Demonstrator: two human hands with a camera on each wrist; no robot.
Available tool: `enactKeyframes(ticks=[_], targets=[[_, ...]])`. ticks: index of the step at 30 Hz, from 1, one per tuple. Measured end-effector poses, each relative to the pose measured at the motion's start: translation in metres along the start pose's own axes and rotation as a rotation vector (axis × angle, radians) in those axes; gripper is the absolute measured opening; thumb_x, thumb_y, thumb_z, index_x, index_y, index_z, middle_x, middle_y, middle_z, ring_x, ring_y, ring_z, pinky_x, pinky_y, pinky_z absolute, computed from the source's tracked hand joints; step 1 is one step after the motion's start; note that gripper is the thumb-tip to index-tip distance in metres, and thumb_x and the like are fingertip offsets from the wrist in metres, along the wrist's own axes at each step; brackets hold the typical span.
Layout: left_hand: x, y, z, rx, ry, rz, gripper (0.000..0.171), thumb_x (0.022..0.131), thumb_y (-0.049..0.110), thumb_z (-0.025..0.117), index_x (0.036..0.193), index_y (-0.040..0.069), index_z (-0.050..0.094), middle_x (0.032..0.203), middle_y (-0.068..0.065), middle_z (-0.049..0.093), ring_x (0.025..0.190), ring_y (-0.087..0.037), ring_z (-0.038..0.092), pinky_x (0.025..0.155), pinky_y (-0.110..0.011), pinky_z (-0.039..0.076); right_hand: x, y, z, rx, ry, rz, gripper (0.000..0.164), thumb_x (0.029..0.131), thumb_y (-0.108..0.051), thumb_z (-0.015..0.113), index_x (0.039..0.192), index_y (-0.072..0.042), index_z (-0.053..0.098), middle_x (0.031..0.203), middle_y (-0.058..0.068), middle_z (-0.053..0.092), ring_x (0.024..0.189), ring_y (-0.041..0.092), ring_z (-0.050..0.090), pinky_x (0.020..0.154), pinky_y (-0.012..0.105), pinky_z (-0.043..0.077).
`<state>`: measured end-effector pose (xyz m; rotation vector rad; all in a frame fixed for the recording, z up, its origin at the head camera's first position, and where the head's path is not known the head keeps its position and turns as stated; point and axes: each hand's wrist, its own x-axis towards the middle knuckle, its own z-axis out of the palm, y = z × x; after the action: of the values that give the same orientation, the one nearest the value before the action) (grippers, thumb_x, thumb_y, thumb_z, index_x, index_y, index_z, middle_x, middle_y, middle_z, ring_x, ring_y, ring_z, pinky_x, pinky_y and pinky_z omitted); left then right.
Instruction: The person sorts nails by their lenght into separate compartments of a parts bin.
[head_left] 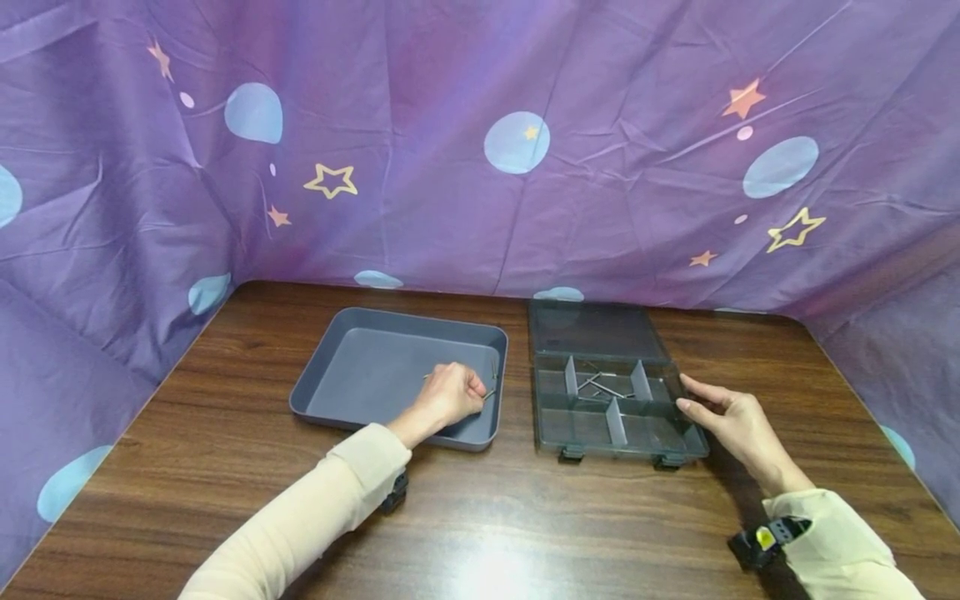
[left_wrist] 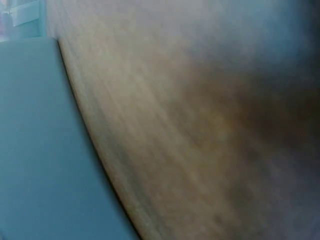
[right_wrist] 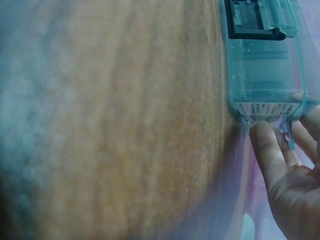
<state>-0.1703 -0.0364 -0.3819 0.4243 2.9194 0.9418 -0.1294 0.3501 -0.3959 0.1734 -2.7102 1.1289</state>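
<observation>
My left hand [head_left: 447, 394] is over the right part of a grey tray [head_left: 360, 367], fingers bent down, thumb and fingertips pinching a thin nail-like metal piece [head_left: 490, 393]. Another such piece [head_left: 494, 369] lies by the tray's right wall. In the left wrist view only the tray's outer wall [left_wrist: 50, 140] and blurred table show. To the right, a clear grey divided box [head_left: 570, 425] stands with its lid laid back. Several thin metal pieces [head_left: 603, 386] lie crossed in its back middle compartment. My right hand [head_left: 738, 425] touches the box's right edge, fingers and thumb extended.
White dividers [head_left: 617, 421] split the box into compartments. Two dark latches [head_left: 572, 454] hang at its front. The brown wooden table [head_left: 450, 517] meets a purple star-patterned cloth [head_left: 420, 225] at the back and sides. The box's lid [head_left: 596, 329] lies near the back edge.
</observation>
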Motion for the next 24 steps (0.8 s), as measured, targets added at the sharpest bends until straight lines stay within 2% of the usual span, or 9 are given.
enactKeyframes(ticks=[6,15,20,24], targets=[[-0.0005,-0.0006,-0.0003,-0.004,-0.007,-0.010,0.012,0.068,0.005,0.072,0.077,0.013,0.074,0.071,0.004,0.071,0.076,-0.015,0.065,0.076,-0.032,0.051,-0.0004,0.0003,0.0004,0.007,0.003,0.002,0.043,0.088,-0.016,0.066,0.124,0.005,0.056,0.121,0.027,0.053,0.095,-0.024,0.043,0.075,0.001,0.038],[-0.0005,-0.0025,-0.0015,-0.035,-0.038,-0.043,0.012,0.070,0.007,0.074,0.081,0.013,0.074,0.076,0.003,0.073,0.077,-0.014,0.067,0.083,-0.035,0.050,-0.0007,-0.0024,-0.0009,0.014,-0.005,0.005,0.044,0.088,-0.017,0.066,0.124,0.006,0.056,0.121,0.027,0.054,0.095,-0.025,0.041,0.076,0.000,0.037],[0.0011,-0.0028,-0.0039,-0.061,-0.032,-0.043,0.011,0.070,0.006,0.073,0.079,0.012,0.074,0.074,0.002,0.073,0.080,-0.017,0.066,0.089,-0.037,0.048,-0.0004,-0.0033,-0.0010,0.019,-0.006,0.005,0.045,0.089,-0.019,0.066,0.124,0.006,0.055,0.122,0.026,0.053,0.096,-0.025,0.041,0.077,0.000,0.036],[0.0027,-0.0017,-0.0083,-0.086,-0.007,-0.034,0.009,0.071,0.007,0.072,0.078,0.012,0.075,0.075,0.002,0.073,0.082,-0.018,0.066,0.087,-0.035,0.048,-0.0001,-0.0037,0.0002,0.014,-0.008,0.004,0.045,0.089,-0.021,0.065,0.124,0.006,0.056,0.122,0.027,0.053,0.095,-0.025,0.041,0.076,0.000,0.037]])
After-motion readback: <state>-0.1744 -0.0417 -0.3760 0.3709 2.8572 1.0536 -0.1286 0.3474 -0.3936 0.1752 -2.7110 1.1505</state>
